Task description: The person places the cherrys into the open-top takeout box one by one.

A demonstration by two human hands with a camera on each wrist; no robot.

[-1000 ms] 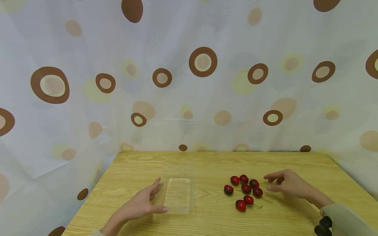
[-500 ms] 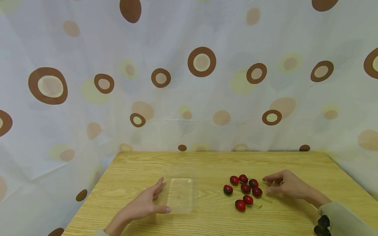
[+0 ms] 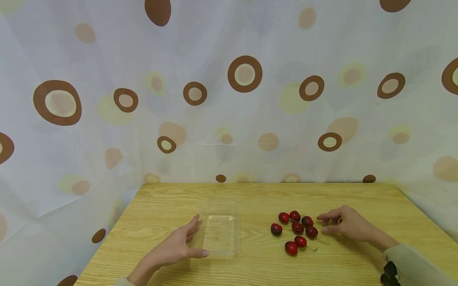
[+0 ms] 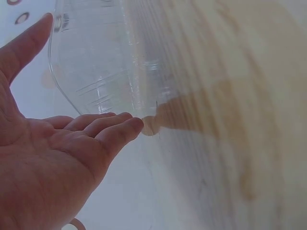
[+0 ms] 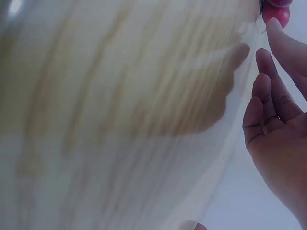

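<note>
A clear plastic box [image 3: 220, 235] stands on the left half of the table. My left hand [image 3: 176, 246] is at its left side, thumb and fingers spread; in the left wrist view the fingertips are close to the box wall [image 4: 98, 62], and whether they touch is hard to tell. Several dark red cherries with stems lie in a loose group to the right of the box. My right hand [image 3: 348, 224] hovers at their right, thumb and forefinger apart near the closest cherry [image 3: 311, 232] and its stem. A cherry [image 5: 277, 17] shows beyond the thumb in the right wrist view.
The wooden table [image 3: 257, 198] reaches back to a white curtain [image 3: 214, 119] with brown and beige circles, which also hangs along both sides. One cherry [image 3: 291, 248] lies at the front of the group, another [image 3: 276, 229] at its left.
My left hand and the plastic box have shifted slightly to the right. The right hand has edged a little left toward the cherries, which lie as before.
</note>
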